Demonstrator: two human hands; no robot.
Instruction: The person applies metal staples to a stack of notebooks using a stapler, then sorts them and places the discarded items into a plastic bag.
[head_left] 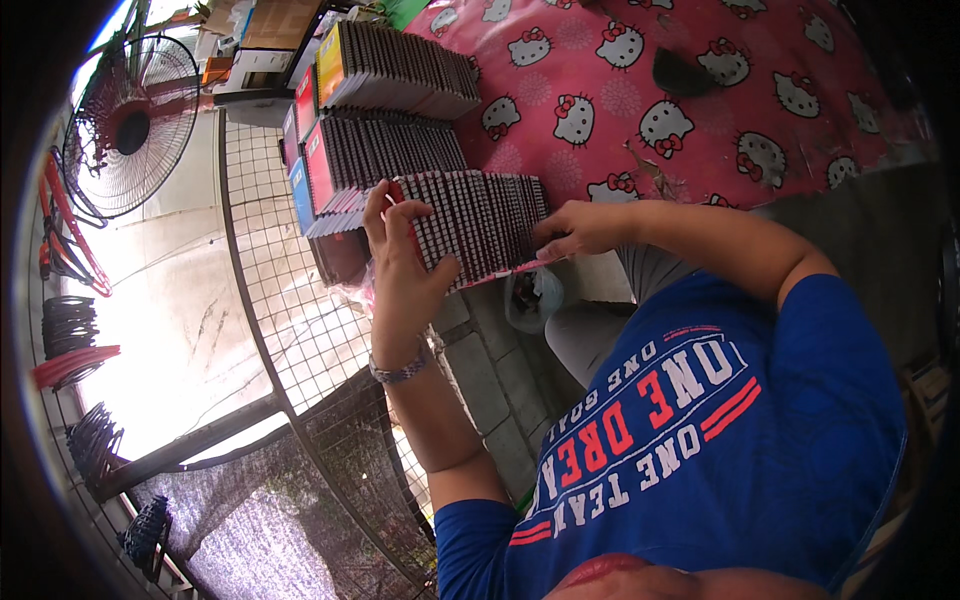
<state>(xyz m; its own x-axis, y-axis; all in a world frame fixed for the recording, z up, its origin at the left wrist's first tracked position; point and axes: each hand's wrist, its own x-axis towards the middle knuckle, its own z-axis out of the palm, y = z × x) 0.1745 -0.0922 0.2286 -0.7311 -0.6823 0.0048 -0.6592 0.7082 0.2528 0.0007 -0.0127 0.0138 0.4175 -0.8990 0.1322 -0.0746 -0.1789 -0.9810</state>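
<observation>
A packed row of spiral-bound notebooks (480, 222) stands on the near edge of the table, with the dark bindings facing up. At its left end, my left hand (400, 265) grips the row, its fingers over the upper edge and the thumb lower down. My right hand (585, 230) is at the other end, with bent fingers against the last notebooks; its fingertips are partly hidden. Directly behind lies a second row of notebooks (385, 148). A third row (400, 68), with a yellow and orange cover at its end, is farther back.
Pink cartoon-cat cloth (560, 75) covers the table, with a dark green object (683, 73) on it. A plastic bag (533, 300) hangs below the near edge. To the left are a wire grid (262, 220) and a fan (132, 130). Boxes (280, 25) stand at the back left.
</observation>
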